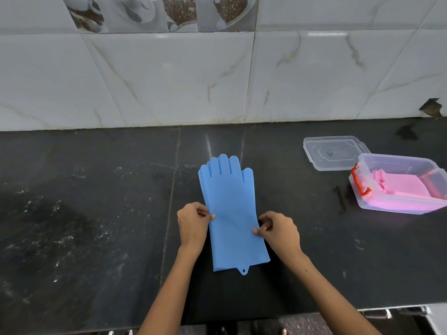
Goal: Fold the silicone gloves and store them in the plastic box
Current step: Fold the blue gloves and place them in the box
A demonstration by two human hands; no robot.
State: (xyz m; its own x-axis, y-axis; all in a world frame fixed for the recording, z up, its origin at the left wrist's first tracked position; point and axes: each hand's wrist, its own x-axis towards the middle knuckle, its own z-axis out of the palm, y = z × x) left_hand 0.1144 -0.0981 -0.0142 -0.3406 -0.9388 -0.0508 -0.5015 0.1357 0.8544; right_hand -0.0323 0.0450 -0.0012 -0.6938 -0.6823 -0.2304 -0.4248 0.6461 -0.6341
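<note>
Head view: both hands pinch the blue gloves (232, 213) mid-length, left hand (193, 223) and right hand (278, 229) at opposite edges. Better to lift both edges evenly and fold fingers toward cuff. Beyond the right hand, well apart, sits the plastic box (411, 165).

A home kitchen: a dark polished stone table (96, 213) runs along a wall of glossy marble-look tiles (169, 76), with coffee-cup picture tiles (154, 13) at the frame's upper left

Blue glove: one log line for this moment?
blue glove flat on counter | left hand, right hand pinch edges | plastic box open, pink inside
</note>
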